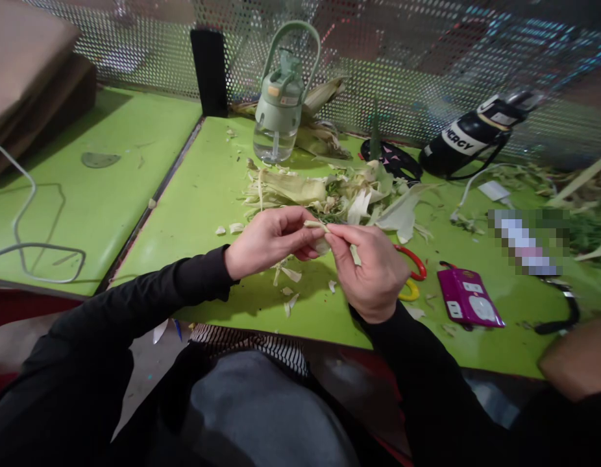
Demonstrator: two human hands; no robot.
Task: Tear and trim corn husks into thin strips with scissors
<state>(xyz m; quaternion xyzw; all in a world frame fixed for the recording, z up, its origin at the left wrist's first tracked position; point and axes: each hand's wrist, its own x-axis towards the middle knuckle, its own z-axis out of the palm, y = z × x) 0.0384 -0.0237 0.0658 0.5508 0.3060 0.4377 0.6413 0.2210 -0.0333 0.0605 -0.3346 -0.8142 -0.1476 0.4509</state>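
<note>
Both my hands meet over the green table [193,207] near its front edge. My left hand [271,241] pinches a pale strip of corn husk [316,225] between thumb and fingers. My right hand [373,269] is closed on the same small husk piece from the other side, and another pale strip hangs from its fingers. Just behind my hands lies a heap of torn husks [330,191]. Small husk scraps [289,275] are scattered on the table below my hands.
A pale green water bottle [280,104] stands at the back by the mesh wall, next to a black bottle [468,139] lying down. A magenta device [468,297] and red and yellow rings [412,272] lie right of my hands. Another person's arm [577,363] shows at the right edge.
</note>
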